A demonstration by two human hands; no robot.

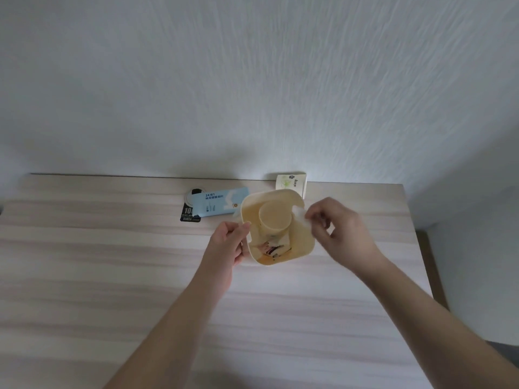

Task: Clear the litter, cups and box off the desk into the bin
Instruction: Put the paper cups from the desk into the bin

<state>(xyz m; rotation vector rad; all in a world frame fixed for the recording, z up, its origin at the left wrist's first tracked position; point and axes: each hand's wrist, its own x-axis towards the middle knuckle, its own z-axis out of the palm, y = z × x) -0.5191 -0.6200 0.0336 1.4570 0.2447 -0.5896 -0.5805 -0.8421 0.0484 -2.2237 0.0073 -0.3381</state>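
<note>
The bench [112, 276] is lying pale and mostly bare, with the cream bin [297, 248] sitting near its far edge and tipping a little toward the person. A paper cup [274, 217] is already lying inside the bin on top of some wrappers. Behind the bin, a blue box [219, 204] is resting flat over a black cup [191, 213] and a small white carton [290, 184] is leaning against the wall, so those are still waiting. The left hand [229, 244] is clamping the bin's near-left rim, steadying it. The right hand [339, 231] is pinching a scrap of white litter [302, 217] between thumb and fingertips right at the bin's right rim. To do this step well, the scrap should probably be carried fully over the opening before the pinch loosens, since light paper could drift or catch on the rim, and the left hand's hold should keep the light bin from sliding.
</note>
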